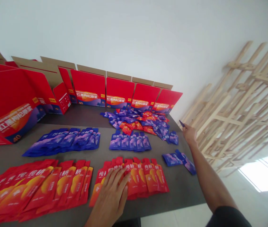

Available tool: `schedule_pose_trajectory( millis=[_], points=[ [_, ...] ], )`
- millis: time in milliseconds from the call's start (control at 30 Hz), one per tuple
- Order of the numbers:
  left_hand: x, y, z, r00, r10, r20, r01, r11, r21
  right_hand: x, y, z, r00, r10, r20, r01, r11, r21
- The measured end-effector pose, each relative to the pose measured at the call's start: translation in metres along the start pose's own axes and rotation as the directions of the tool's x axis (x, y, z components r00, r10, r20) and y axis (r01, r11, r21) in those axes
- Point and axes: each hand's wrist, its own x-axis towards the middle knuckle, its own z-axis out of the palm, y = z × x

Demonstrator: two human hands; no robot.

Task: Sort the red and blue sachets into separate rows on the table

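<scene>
A grey table (181, 198) is standing beside wooden frames (233, 120) and bearing red boxes (119, 88) with raised flaps along its back, two overlapping rows of red pouches (44, 189) nearest the person, a red-and-blue heap (136, 121) before the boxes, and blue pouches (129, 142) lying in between. The left hand (111, 194) is resting, fingers extended and gripping nothing, on the right row of red pouches. Near the table's right edge, the right hand (190, 134) is pinching a dark blue item (181, 123), turned too edge-on to identify.
</scene>
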Motion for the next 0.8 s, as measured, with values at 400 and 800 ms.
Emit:
schedule_pose_trajectory(
  millis=[400,800],
  points=[
    [-0.002,0.010,0.003,0.999,0.009,0.041,-0.008,1.000,-0.024,-0.147,-0.153,-0.087,0.831,-0.546,-0.108,0.554,0.796,0.243],
    [-0.016,0.008,-0.015,0.999,-0.027,-0.036,0.026,0.999,-0.031,-0.217,-0.308,-0.069,0.563,-0.745,0.359,0.780,0.623,0.069]
  ],
)
